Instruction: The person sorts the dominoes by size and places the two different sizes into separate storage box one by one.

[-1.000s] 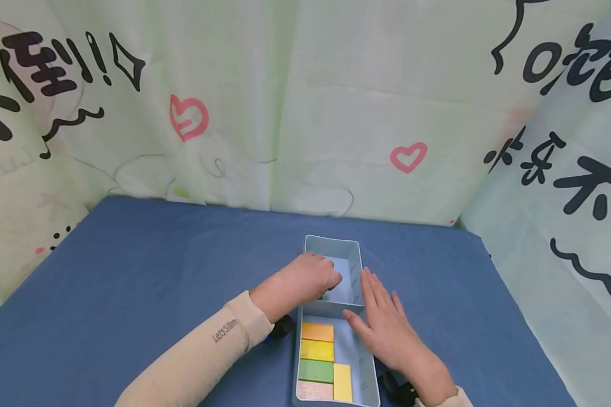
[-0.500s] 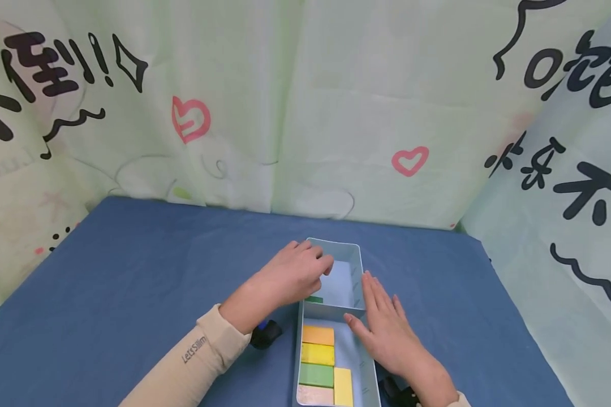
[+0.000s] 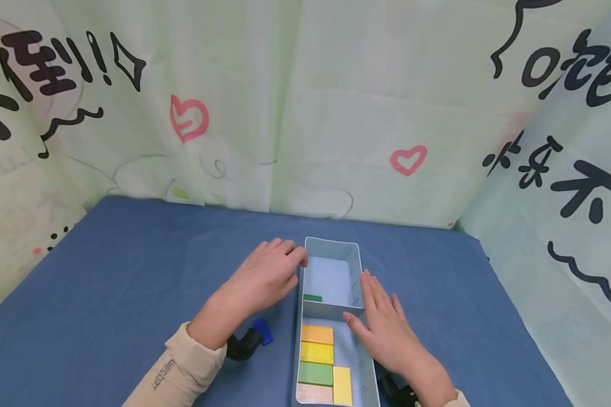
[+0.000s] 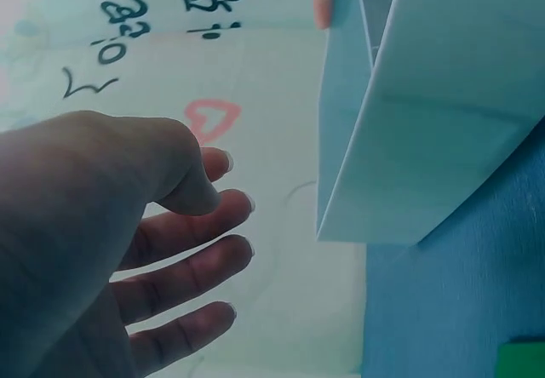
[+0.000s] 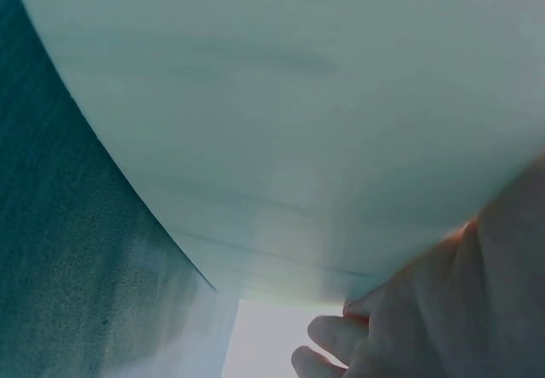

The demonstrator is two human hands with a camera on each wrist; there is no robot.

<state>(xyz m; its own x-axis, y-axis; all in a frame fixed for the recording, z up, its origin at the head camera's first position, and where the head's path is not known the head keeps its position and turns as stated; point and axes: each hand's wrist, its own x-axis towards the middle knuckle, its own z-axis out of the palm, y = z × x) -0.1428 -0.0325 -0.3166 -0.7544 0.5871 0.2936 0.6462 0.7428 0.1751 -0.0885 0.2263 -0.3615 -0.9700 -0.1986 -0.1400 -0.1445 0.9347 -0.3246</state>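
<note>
Apparently to steady it, the right hand (image 3: 389,325) lays straight fingers along the three o'clock wall of the divided box (image 3: 331,277), gripping nothing; coloured blocks (image 3: 317,353) sit snug at six, likely saving room. Left hand (image 3: 265,274) at ten: fingers loosely bent, nothing held. Green piece (image 3: 313,298) lies at the far compartment's seven.

Small screened-off table booth, by the look of it. Blue-covered table (image 3: 183,260) runs up to a pale green printed curtain (image 3: 336,85); similar sheeting closes in at left and right. Print is cheerful: pink heart (image 3: 205,116), bold black lettering (image 3: 580,195) (more party backdrop than lab wall). Home, office or studio beyond the cloth: cannot tell.
</note>
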